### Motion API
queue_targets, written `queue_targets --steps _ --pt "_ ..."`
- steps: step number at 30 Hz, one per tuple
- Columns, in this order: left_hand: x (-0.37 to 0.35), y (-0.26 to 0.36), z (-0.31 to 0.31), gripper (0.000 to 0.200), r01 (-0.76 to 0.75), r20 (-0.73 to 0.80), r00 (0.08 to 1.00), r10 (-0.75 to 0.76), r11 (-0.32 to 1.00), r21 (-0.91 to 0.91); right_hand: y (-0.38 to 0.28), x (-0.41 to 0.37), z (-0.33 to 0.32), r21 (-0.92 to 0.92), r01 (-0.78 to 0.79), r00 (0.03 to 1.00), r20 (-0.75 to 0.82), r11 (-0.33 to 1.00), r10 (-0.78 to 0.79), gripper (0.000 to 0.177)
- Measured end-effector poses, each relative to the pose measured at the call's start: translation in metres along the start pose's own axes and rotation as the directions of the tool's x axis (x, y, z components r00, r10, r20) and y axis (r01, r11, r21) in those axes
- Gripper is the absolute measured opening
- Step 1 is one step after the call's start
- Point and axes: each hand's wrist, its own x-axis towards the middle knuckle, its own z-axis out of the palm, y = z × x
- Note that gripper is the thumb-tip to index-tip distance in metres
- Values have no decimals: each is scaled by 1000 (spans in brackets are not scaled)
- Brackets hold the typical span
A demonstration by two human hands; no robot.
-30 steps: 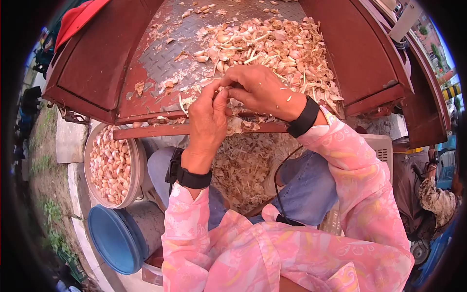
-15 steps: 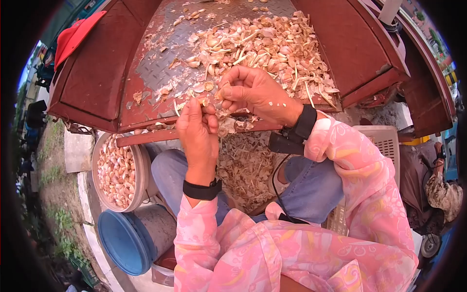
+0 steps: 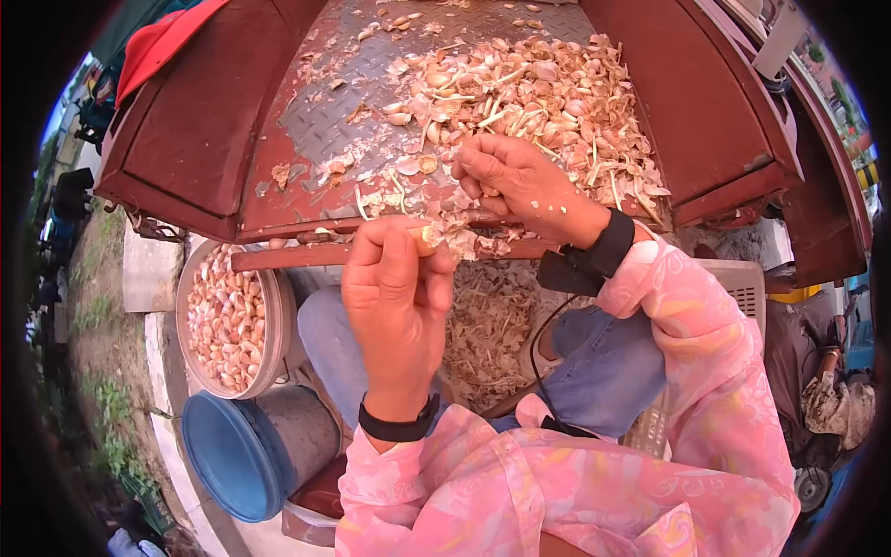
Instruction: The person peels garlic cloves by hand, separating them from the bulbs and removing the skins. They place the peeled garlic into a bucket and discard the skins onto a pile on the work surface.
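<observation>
My left hand (image 3: 397, 292) is closed, pinching a pale yellowish garlic clove (image 3: 424, 241) between thumb and fingers over the front edge of the metal tray (image 3: 316, 121). To the right and a little higher, my right hand (image 3: 522, 181) is curled closed over the tray. A small brownish bit shows beneath its fingers, too hidden to name. Behind the hands lies a heap of garlic cloves (image 3: 548, 97) mixed with skins and dry stalks. Loose papery skins (image 3: 461, 239) hang at the tray's front edge between my hands.
A pale bucket (image 3: 282, 325) full of garlic cloves (image 3: 223, 316) stands at the left, with a blue-rimmed bucket (image 3: 269, 455) below it. Shed skins (image 3: 487, 325) cover the ground between my knees. Red panels (image 3: 190, 121) flank the tray; a plastic crate (image 3: 738, 274) is at the right.
My hands have drawn apart: the left has come nearer and lower, the right has moved right with its fingers curled in. The view has shifted slightly.
</observation>
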Motion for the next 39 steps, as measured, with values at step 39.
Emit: queue_targets --steps 39 --pt "29 96 -176 17 -20 83 866 493 -132 991 -78 -71 50 367 323 698 530 872 -481 14"
